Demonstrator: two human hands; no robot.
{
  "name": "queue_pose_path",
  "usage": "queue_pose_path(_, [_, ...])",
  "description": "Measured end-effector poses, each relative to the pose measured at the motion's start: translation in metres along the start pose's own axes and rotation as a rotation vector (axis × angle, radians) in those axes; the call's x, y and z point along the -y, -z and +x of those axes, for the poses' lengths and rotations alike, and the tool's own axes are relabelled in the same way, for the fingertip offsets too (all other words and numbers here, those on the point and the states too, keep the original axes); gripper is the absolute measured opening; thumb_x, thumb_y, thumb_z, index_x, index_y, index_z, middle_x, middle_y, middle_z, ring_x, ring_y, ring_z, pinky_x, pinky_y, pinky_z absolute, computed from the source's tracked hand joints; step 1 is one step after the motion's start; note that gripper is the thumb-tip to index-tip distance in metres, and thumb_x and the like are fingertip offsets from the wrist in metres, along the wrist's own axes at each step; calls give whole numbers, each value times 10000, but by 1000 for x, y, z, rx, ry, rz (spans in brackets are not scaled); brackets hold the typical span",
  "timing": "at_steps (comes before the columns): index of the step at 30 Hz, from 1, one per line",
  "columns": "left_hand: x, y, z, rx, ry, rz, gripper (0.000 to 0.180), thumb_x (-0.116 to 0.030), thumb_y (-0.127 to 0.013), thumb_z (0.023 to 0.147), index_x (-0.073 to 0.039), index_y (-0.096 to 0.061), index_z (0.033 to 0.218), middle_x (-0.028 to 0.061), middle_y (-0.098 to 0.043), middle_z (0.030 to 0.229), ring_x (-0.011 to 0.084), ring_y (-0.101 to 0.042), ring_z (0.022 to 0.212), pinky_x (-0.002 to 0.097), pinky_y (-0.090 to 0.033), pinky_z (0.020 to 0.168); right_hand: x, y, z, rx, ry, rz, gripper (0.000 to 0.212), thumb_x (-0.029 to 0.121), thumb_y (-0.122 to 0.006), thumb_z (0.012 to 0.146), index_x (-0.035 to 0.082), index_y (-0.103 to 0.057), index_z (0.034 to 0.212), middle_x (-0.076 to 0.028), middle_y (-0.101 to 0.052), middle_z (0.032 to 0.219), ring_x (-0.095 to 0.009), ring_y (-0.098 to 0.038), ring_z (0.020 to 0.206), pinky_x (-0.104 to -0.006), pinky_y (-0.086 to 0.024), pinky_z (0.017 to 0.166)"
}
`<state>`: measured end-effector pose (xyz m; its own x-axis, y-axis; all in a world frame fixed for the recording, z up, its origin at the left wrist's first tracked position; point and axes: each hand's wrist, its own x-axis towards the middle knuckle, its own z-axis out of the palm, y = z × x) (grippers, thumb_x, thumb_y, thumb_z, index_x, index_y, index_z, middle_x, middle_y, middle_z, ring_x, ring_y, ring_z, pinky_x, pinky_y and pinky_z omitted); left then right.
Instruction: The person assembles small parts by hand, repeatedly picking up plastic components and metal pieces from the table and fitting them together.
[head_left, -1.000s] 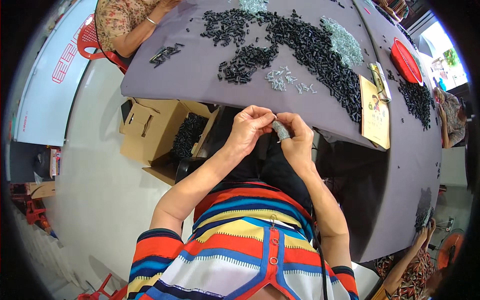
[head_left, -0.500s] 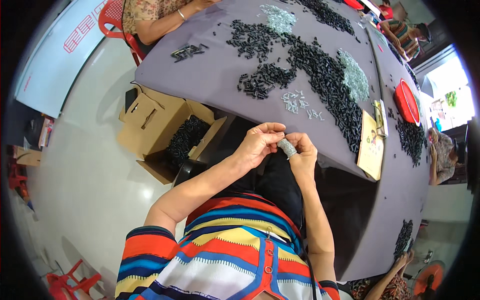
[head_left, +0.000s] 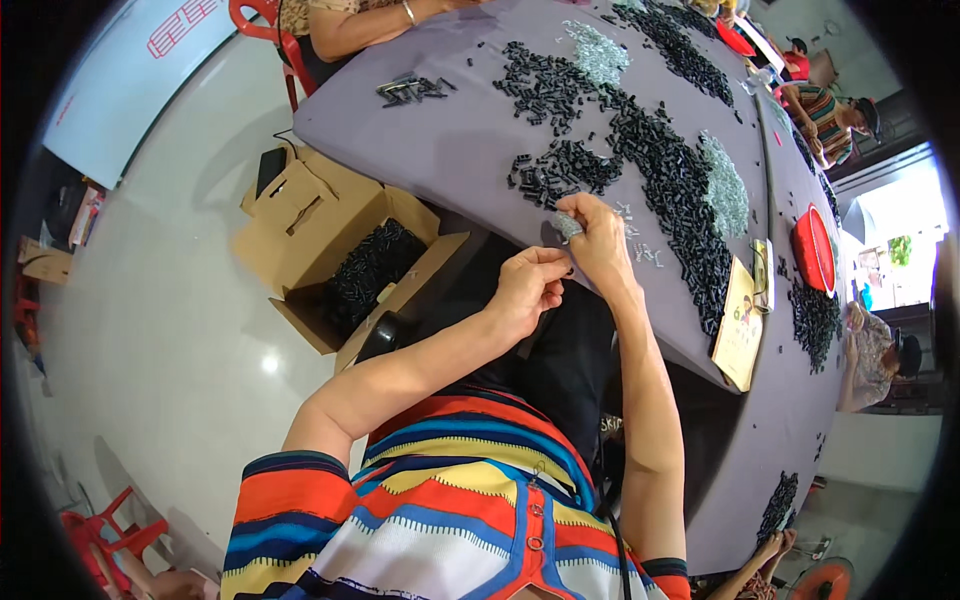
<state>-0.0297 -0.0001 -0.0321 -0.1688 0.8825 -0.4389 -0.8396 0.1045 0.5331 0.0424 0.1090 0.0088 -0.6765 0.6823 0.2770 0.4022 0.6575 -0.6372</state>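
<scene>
My left hand (head_left: 530, 292) is over my lap, just off the table edge. Its thumb and forefinger are pinched on a tiny black piece (head_left: 570, 271), mostly hidden by the fingertips. My right hand (head_left: 598, 240) is above the table's near edge, its fingers bent down and closed. A whitish, glittery, rough-textured sleeve-like piece (head_left: 568, 225) shows at its fingers; whether it is worn or held I cannot tell. Just beyond lies a heap of short black tubular pieces (head_left: 565, 172). Small clear pieces (head_left: 648, 256) are scattered to the right of that hand.
A cardboard box (head_left: 400, 296) of black pieces stands open at left below the table (head_left: 430, 150). More black pieces (head_left: 665, 185) and a clear heap (head_left: 722, 190) spread across it. A clipboard (head_left: 763, 275), yellow booklet (head_left: 738, 325) and red basket (head_left: 814, 250) lie at right. Other people sit around.
My hands have come apart. The right hand has moved up and forward over the table edge with the whitish piece; the left stays low, pinching a black piece. The view has shifted slightly.
</scene>
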Motion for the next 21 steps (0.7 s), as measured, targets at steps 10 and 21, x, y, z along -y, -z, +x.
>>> queue_pose_path(10, [0,0,-1,6,-11,4,82,-70,-612,845,-41,-590,918,42,-617,770,76,-511,535,226,-431,494,2,-11,10,44,-51,-190,265,-63,-545,670,40,-593,909,-163,-621,899,-366,-600,836,-431,-473,722])
queue_pose_path(21, [4,0,-2,-28,-16,79,46,-36,-579,831,-79,-564,838,15,-563,650,97,-507,483,232,-416,445,11,-20,5,3,57,-461,168,-16,-566,689,-3,-507,846,-181,-562,870,-372,-591,808,-431,-504,684])
